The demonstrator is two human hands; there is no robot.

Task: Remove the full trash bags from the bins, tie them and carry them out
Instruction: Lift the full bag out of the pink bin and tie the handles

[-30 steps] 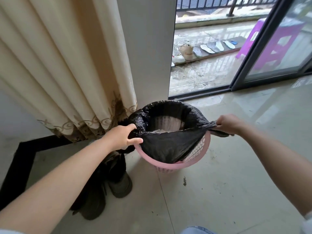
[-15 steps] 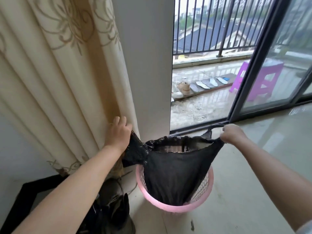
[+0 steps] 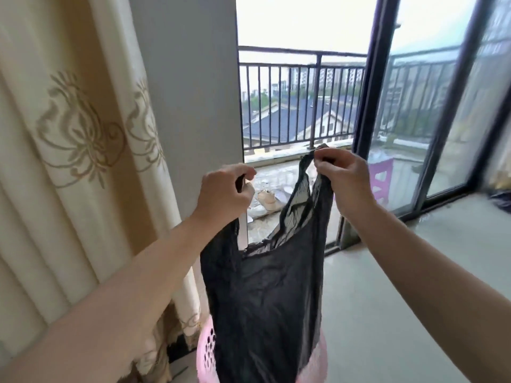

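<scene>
While pale daylight is coming through the open sliding door (image 3: 367, 111), the cream curtain (image 3: 69, 150) with its gold floral embroidery is filling the left side of the view, hanging beside a grey wall column (image 3: 190, 87). Beyond the doorway a dark balcony railing (image 3: 301, 78) is running across the opening, and the glossy floor (image 3: 392, 313) is spreading out to the right. Hanging in the middle, the black trash bag (image 3: 265, 305) is being held up by its two handle loops, its lower part reaching down into or just in front of the pink bin (image 3: 206, 352); which of the two is not clear. At upper left of the bag, the left hand (image 3: 224, 194) is gripping one handle with its fingers curled round the plastic. Just beside it, the right hand (image 3: 345, 181) is pinching the other handle between thumb and bent fingers. A purple stool (image 3: 383, 178) is standing out on the balcony, with pale shoes (image 3: 266, 203) lying near the threshold.
</scene>
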